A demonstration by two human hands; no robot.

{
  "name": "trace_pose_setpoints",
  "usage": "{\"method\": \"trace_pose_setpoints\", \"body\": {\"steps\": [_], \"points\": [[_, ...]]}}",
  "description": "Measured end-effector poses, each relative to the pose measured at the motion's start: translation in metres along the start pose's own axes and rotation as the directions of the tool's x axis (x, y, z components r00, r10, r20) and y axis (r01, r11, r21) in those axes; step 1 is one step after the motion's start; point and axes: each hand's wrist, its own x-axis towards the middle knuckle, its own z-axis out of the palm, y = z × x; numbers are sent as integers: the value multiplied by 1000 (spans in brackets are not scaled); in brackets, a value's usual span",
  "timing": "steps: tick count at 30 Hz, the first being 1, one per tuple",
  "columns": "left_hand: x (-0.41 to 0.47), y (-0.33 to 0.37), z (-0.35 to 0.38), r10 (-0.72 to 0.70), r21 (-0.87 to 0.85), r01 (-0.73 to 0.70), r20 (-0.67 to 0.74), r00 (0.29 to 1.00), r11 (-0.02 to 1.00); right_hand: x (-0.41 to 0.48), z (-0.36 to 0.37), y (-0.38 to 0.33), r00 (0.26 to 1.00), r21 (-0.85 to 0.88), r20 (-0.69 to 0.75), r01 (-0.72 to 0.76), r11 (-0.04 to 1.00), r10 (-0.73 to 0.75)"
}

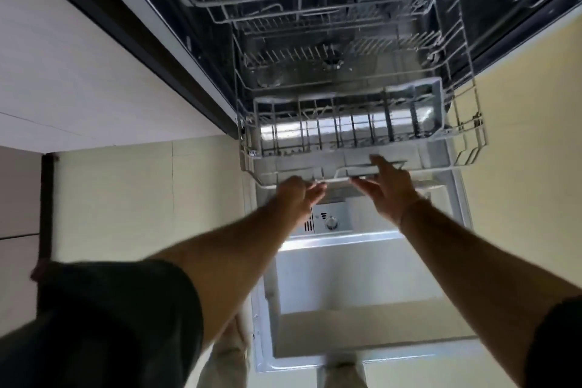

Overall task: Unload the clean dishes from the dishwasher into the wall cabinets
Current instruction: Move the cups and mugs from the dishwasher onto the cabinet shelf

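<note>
Rack handling: right hand (389,190) pinches the front rail of the lower rack (409,162), left hand (296,194) grip too blurred to tell; the bare-looking rack probably needs an even push inward.

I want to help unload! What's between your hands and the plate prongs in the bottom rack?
The grey cutlery basket, across the front of the lower rack. It looks empty. The head view shows this.
</note>
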Motion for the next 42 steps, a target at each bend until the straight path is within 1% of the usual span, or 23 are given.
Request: {"method": "trace_pose_setpoints", "body": {"steps": [1,2,3,4,5,7,8,10,12,14,15,18,20,23,25,27,28,30,32,36,38,40,42], "points": [[5,12,3,-30,-71,30,6,1000,997,3,7,-7,998,-44,46,36,998,-34],[11,26,6,-17,-65,17,-9,1000,998,8,12,-19,1000,-14,-3,16,1000,-16],[15,40,8,19,-42,-21,-43,999,999,18,15,-26,997,-102,29,79,992,-76],[16,51,15,33,-17,-33,-19,999,999,22,25,-37,999,-20,30,30,999,-29],[17,62,20,55,15,-55,-21,998,998,27,33,-48,993,-38,4,117,992,-117],[28,79,31,125,48,-124,-27,992,991,43,48,-67,995,80,62,70,994,-75],[30,88,36,157,73,-155,-32,987,985,47,51,-72,986,83,116,112,990,-121],[39,105,43,209,99,-207,-5,978,973,61,65,-88,985,103,130,98,990,-111],[43,117,51,241,151,-245,45,969,958,69,77,-103,983,31,150,105,994,-109],[39,131,58,274,149,-274,18,961,950,75,84,-118,987,80,130,81,993,-91],[39,137,61,276,144,-274,6,961,951,79,85,-124,985,84,137,90,992,-101],[40,152,66,241,184,-238,6,970,954,80,92,-134,971,20,215,101,995,-103],[39,151,66,214,217,-214,22,977,952,80,89,-134,979,26,193,57,998,-61],[31,146,63,193,241,-205,75,978,949,75,84,-139,978,33,209,5,999,-12],[22,145,62,186,203,-198,77,979,959,60,81,-146,979,-16,202,-1,1000,5],[2,144,66,194,136,-199,43,980,971,39,77,-154,990,-60,141,27,998,-18],[-8,143,70,214,107,-215,21,977,971,27,75,-158,993,-61,106,57,997,-51],[-30,139,79,265,63,-266,25,964,962,2,71,-167,990,17,76,120,993,-120],[-52,135,89,320,29,-323,65,945,946,-21,68,-174,983,126,89,150,981,-162],[-98,129,106,408,-55,-404,142,902,913,-65,65,-187,962,262,152,181,948,-226],[-120,127,114,422,-119,-406,213,881,906,-84,66,-192,945,318,199,189,929,-260],[-142,127,120,438,-222,-384,304,846,896,-99,67,-198,935,351,231,178,919,-269],[-161,130,125,464,-321,-359,360,809,876,-111,71,-205,921,382,268,168,909,-283]]}}
